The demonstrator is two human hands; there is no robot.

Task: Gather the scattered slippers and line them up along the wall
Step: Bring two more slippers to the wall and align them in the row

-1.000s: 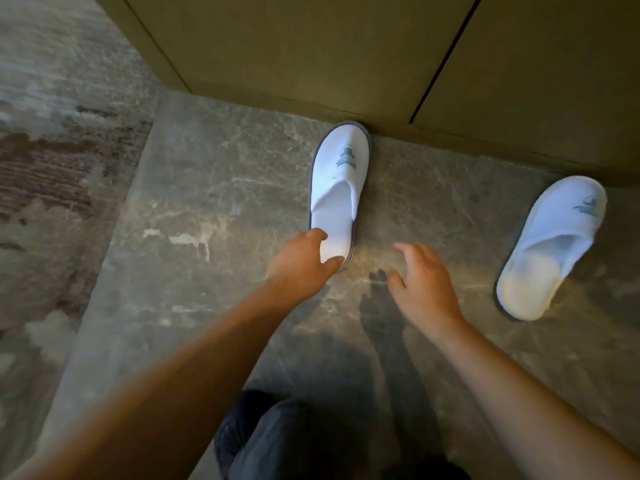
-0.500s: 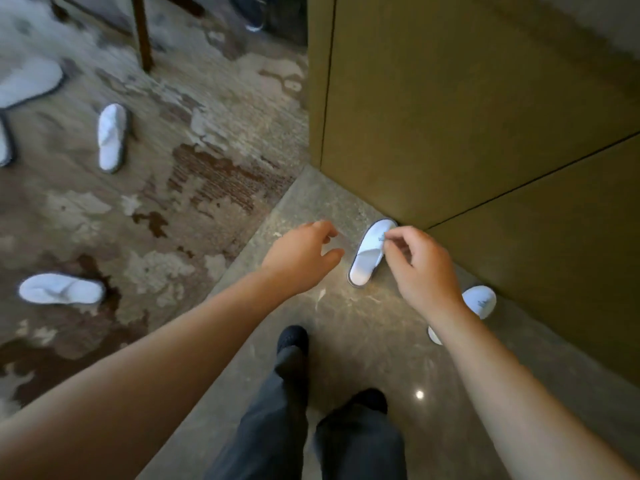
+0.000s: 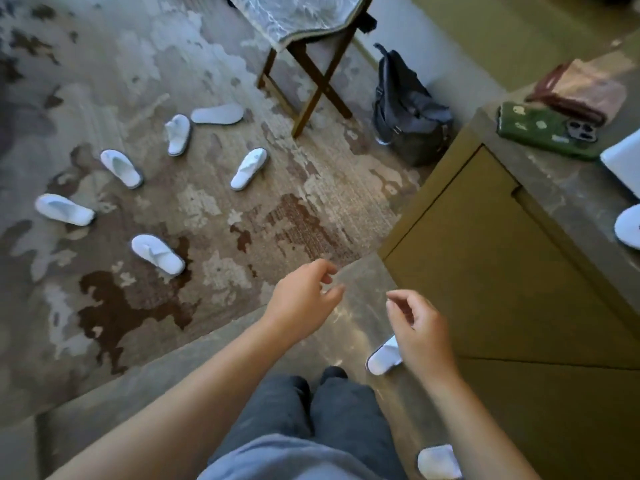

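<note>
Cabinet (image 3: 485, 271) fills the right. Six slippers (image 3: 157, 253) lie scattered on the carpet (image 3: 207, 209) well left of it; two more (image 3: 383, 356) sit at its base. Your left hand (image 3: 301, 299) and right hand (image 3: 420, 332) hover near its corner, fingers loosely curled, grasping nothing.

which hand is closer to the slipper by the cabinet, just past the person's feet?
Right. The right hand hangs directly over the slipper, covering its far end in view. The left hand is off to the slipper's left over bare stone floor. Both hands hold nothing.
</note>
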